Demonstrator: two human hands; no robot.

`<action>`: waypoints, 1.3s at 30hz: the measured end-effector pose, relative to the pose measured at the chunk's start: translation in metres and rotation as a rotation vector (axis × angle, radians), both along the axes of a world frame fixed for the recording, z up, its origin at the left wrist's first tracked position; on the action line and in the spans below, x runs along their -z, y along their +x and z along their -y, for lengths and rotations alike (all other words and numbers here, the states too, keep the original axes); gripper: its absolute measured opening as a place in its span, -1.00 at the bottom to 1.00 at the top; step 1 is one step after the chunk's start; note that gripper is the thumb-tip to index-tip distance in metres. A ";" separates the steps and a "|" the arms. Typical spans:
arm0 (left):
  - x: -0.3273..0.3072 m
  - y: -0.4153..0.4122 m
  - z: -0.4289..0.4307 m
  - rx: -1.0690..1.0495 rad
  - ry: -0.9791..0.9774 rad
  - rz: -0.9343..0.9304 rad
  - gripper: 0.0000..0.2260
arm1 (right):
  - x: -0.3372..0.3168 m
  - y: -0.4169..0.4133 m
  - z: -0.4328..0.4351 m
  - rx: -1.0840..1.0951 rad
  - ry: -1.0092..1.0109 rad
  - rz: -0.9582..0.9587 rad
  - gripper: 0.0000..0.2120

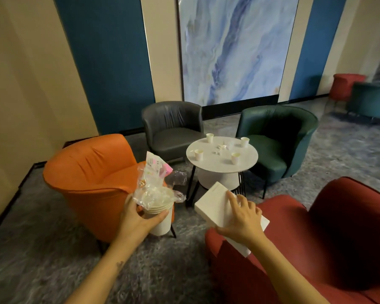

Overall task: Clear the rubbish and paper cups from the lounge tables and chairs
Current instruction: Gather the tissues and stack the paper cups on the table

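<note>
My left hand point(138, 216) grips a stack of nested white paper cups point(161, 218) stuffed with clear plastic wrappers and a pink-and-white packet point(156, 168). In my right hand point(242, 217) is a flat white box point(215, 202), held over the edge of the red armchair point(329, 238). Farther off stands a round white table point(222, 165) with several paper cups, among them one at the back point(209, 138), one on the left point(198, 154) and one near the front point(235, 157). Small scraps of wrapper point(221, 148) lie in the table's middle.
Around the table stand an orange armchair point(92, 174), a grey armchair point(173, 130) and a dark green armchair point(276, 139). A red stool point(347, 85) and a teal chair point(373, 99) are at the far right. Grey carpet covers the floor.
</note>
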State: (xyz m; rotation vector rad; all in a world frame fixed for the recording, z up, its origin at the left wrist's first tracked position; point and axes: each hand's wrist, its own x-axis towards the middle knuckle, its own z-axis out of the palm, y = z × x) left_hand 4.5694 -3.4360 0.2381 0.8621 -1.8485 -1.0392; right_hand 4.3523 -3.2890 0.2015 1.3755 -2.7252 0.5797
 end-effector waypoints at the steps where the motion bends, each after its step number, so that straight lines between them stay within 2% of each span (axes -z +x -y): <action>1: -0.001 -0.011 0.029 0.010 -0.007 0.003 -0.35 | 0.000 -0.009 0.026 0.019 0.002 0.008 -0.02; 6: -0.002 -0.077 0.163 0.070 -0.060 0.038 -0.38 | -0.003 -0.064 0.140 0.108 0.004 0.041 -0.01; 14: 0.032 -0.221 0.312 0.208 0.008 0.046 -0.37 | 0.037 -0.186 0.256 0.253 0.068 0.085 -0.01; 25: 0.055 -0.432 0.530 0.198 0.001 0.126 -0.27 | 0.079 -0.393 0.439 0.406 0.072 0.160 0.04; 34: 0.122 -0.564 0.651 0.273 -0.046 0.277 -0.19 | 0.172 -0.477 0.541 0.549 0.197 0.241 0.02; 39: 0.184 -0.629 0.705 0.337 0.030 0.353 -0.21 | 0.235 -0.504 0.587 0.662 0.264 0.298 0.00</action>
